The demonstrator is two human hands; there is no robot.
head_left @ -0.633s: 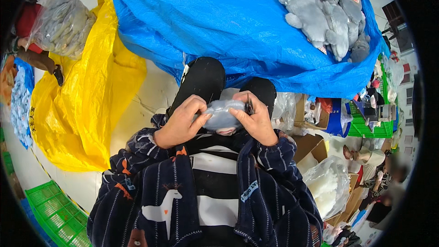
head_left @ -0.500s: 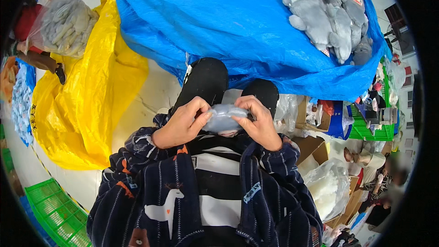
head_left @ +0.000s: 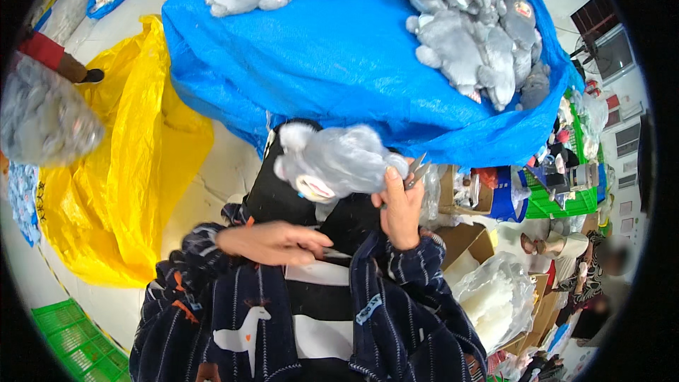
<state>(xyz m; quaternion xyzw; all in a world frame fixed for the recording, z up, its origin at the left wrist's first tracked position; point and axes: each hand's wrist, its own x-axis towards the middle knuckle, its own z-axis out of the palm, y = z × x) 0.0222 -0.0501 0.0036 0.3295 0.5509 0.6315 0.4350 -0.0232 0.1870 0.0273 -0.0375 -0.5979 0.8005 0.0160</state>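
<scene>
A grey plush toy (head_left: pixel 346 163) with a pale face patch hangs sideways above my knees. My right hand (head_left: pixel 400 211) grips its right end, thumb on top. Pointed metal blades, apparently of small scissors (head_left: pixel 417 171), stick out from the same hand beside the toy; their handles are hidden. Nearer my body, my left hand (head_left: pixel 279 242) is stretched out flat, slightly blurred, over my lap. It holds nothing and is apart from the toy. Ahead, similar plush toys (head_left: pixel 453 49) are piled on a blue tarp (head_left: pixel 297 64).
To the left spreads a yellow plastic sheet (head_left: pixel 120 184), with a person carrying a clear bag of grey plush (head_left: pixel 46 113) beside it. A green crate (head_left: pixel 78 343) stands lower left. On my right are an open cardboard box (head_left: pixel 467 244) and a clear bag of white stuffing (head_left: pixel 498 304).
The toy, earlier bunched between both hands, is now raised and held by my right hand alone. My left hand has let go and dropped toward my lap. Scissor blades now show.
</scene>
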